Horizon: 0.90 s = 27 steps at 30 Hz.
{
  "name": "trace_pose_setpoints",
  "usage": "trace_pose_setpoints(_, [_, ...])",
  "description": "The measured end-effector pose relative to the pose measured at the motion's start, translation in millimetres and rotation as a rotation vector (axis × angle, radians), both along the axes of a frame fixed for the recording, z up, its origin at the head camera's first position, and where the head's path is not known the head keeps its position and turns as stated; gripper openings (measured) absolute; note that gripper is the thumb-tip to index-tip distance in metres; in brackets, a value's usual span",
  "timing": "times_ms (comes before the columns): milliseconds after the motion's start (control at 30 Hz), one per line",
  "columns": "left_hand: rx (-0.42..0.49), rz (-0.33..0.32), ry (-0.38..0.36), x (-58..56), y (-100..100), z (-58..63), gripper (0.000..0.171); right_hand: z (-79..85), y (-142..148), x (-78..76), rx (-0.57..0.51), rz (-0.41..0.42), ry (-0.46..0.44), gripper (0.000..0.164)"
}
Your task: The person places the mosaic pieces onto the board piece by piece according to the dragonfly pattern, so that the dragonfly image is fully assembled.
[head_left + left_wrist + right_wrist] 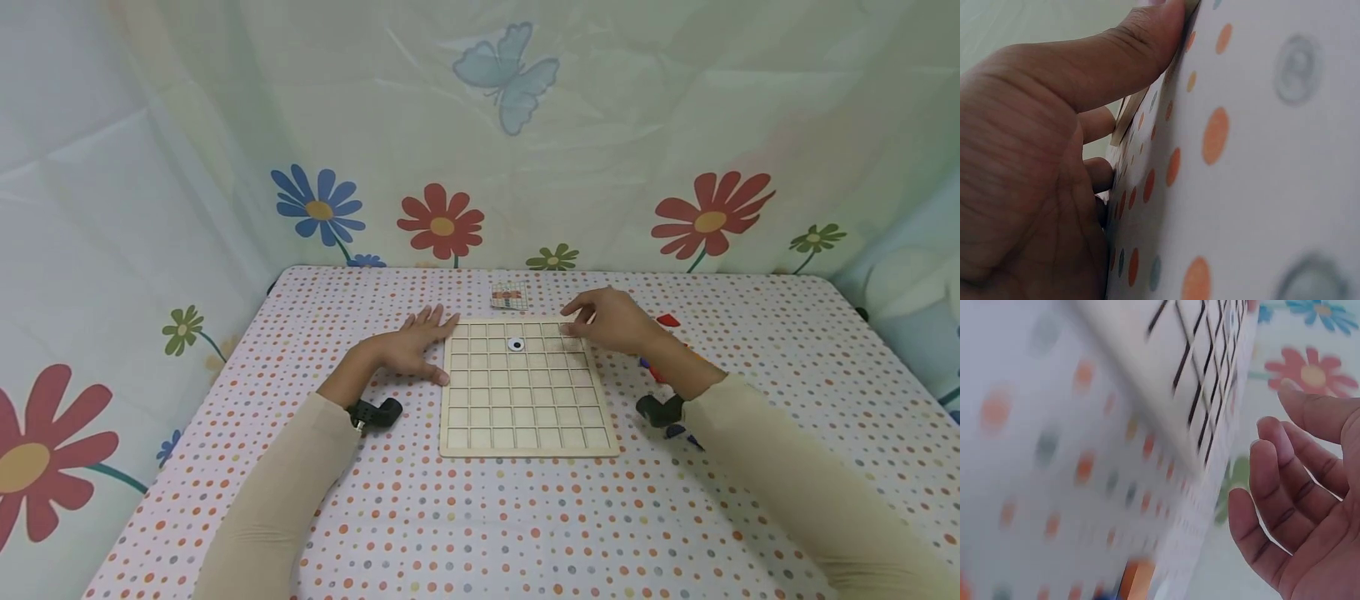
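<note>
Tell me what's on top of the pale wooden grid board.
A white piece with a black dot lies on the board, near its far edge. In the head view, the right hand hides cells at the far right corner.

The person is wearing plain beige cloth — the left sleeve (262, 510) and right sleeve (795, 471) are both creasing in fine folds. The left wrist camera (384, 412) and right wrist camera (660, 411) are showing rounded black casings (the left one with a small pale fitting (359, 426)).
</note>
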<state>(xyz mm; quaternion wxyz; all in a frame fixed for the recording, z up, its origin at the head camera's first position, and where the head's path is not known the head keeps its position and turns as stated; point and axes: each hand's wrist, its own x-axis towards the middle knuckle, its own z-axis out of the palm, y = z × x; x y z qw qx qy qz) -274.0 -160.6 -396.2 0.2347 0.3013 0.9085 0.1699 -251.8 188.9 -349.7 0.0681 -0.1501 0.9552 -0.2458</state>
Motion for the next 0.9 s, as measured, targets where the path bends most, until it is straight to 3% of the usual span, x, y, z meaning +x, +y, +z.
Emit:
trace_pose_setpoints(233, [0.000,-0.002,0.003,0.3,0,0.1,0.109,-0.3,50,-5.6,0.060,-0.153,0.030,0.034])
trace_pose_setpoints(400, [-0.002,-0.001,0.005,0.6,1,0.0,0.109,-7.0,74,-9.0,0.124,-0.258,-0.008,0.037])
trace_pose_setpoints(567, [0.001,0.005,0.000,1.5,0,0.2,0.109,-14.1,82,-12.0,0.193,-0.259,-0.069,0.042])
trace_pose_setpoints(900, [-0.001,-0.009,0.008,0.5,0,1.1,0.109,-17.3,79,-13.7,0.246,-0.263,-0.063,0.042])
